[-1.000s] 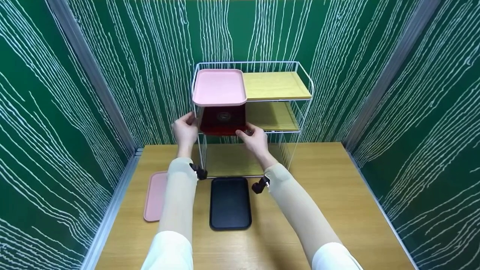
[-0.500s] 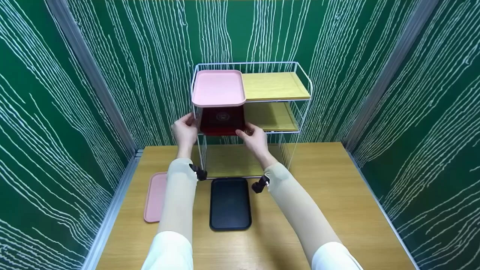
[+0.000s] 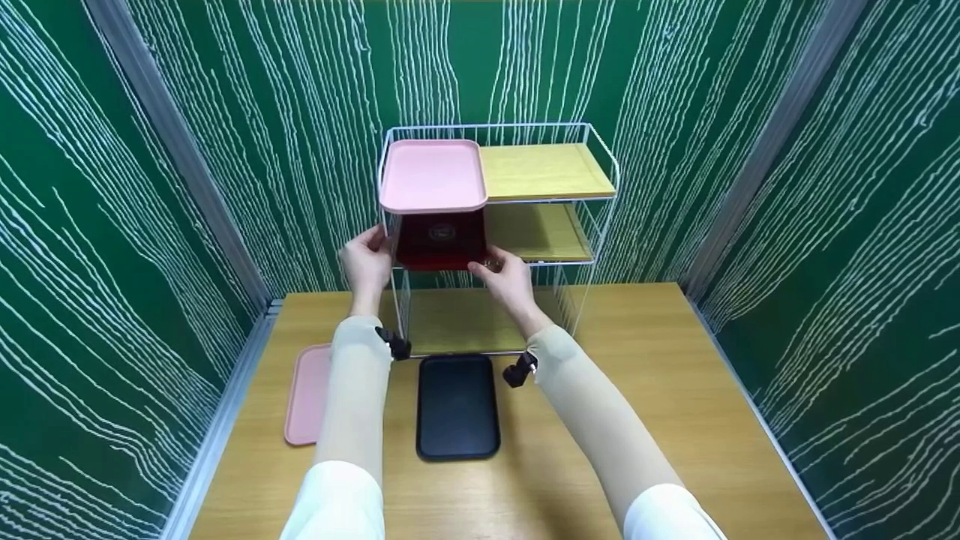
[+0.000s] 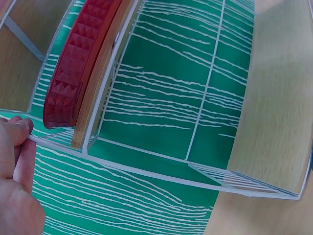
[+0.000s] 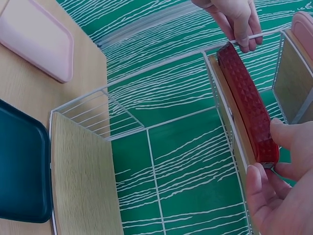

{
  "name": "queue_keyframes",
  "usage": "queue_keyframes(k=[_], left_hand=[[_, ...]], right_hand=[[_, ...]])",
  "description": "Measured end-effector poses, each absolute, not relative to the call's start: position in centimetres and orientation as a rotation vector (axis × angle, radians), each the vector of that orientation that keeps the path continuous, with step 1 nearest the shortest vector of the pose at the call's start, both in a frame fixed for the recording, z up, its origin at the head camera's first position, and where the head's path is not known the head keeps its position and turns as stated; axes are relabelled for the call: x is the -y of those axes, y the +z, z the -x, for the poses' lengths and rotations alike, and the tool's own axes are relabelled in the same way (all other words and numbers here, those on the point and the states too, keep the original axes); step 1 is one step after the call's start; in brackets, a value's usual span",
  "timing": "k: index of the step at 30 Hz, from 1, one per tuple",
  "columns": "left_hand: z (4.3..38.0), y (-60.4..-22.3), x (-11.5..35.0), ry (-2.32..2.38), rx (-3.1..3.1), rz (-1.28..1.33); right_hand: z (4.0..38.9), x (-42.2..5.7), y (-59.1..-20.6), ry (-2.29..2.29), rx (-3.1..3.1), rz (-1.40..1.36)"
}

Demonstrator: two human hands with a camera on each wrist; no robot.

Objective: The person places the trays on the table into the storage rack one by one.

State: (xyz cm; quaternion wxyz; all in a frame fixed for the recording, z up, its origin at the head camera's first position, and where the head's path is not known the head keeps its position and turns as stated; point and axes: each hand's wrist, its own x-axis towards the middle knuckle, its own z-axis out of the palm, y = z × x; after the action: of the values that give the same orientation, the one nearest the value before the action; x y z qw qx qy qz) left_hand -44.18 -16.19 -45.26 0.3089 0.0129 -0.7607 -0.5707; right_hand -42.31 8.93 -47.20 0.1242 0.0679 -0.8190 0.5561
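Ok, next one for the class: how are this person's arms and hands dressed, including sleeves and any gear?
Close-fitting, plain beige sleeves cover both forearms to near the wrists. White sleeve ends show higher up each arm. A small, chunky black device sits by each wrist. The left hand and right hand wear no gloves. No cables are visible.

1. Left hand (image 4: 17, 181), partly in view at the left edge; fingers curled round a bar of item 2.
2. White metal-wire rack (image 4: 146, 171), shown turned sideways.
3. Long, glossy red tray (image 4: 73, 73), sidewall patterned in pyramid facets; lying against item 4.
4. Narrow-edged brown wooden shelf board (image 4: 95, 83), set in the rack.
5. Broad pale wooden board (image 4: 274, 98), far right.
6. Green backdrop (image 4: 166, 54), wavy white lines.
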Motion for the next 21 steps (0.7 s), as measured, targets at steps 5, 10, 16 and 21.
queue_keyframes(k=[5,10,16,21], left_hand=[[44.1,-45.3,16.2,-1.543,2.005,-0.018],[44.1,-45.2,16.2,-1.548,2.014,-0.016],[44.3,-45.4,16.3,-1.525,2.027,-0.033],[44.3,-45.6,16.4,-1.535,2.022,-0.02]], right_hand=[[42.2,-9.1,-47.2,1.637,2.387,-0.22],[42.1,-9.4,-47.3,1.653,2.367,-0.221],[41.8,-9.8,-47.8,1.676,2.332,-0.235],[41.5,-10.0,-48.4,1.66,2.321,-0.221]])
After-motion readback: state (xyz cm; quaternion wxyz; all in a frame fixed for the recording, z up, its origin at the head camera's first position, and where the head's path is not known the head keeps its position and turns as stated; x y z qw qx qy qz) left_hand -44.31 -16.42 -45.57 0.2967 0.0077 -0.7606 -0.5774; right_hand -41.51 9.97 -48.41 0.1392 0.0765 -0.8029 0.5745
